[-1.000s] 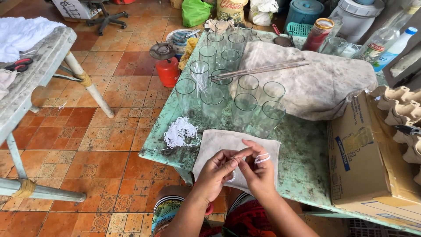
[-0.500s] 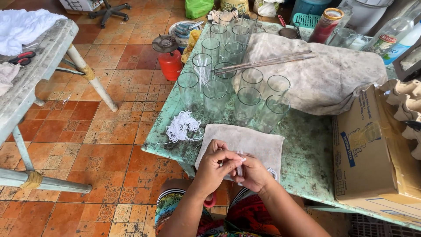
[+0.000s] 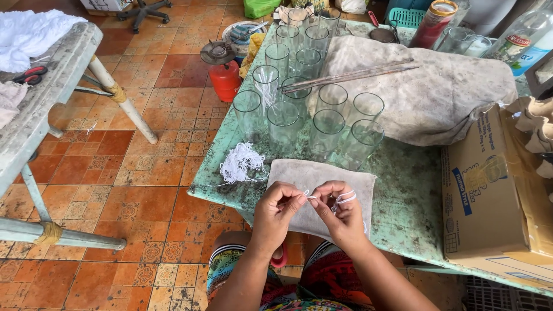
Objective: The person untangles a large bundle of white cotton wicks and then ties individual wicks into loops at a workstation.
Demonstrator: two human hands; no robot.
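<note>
1. Fingertips of the left hand (image 3: 280,203) pinch narrow on one end of a short white string (image 3: 324,197), thumb against forefinger, above the table's near edge.
2. The right hand (image 3: 341,208) closes on the same string, a loop of it wound over the forefinger; the two hands nearly meet at the knuckles.
3. The string runs left to right between the hands, its long axis roughly along the near edge, and both hands lie equally close to it.
4. Beneath them a grey cloth (image 3: 357,183) lies flat against the near edge of the worn green table (image 3: 415,190).
5. Just beside the cloth, toward the near left corner, sits a loose tangle of white string (image 3: 241,162), nearer the left hand.
6. Behind the cloth stand rows of empty clear glass tumblers (image 3: 326,132), reaching toward the far edge.
7. A larger stained cloth (image 3: 438,92) with thin metal rods (image 3: 351,75) on it covers the middle, and a cardboard box (image 3: 489,190) sits at the right edge.
</note>
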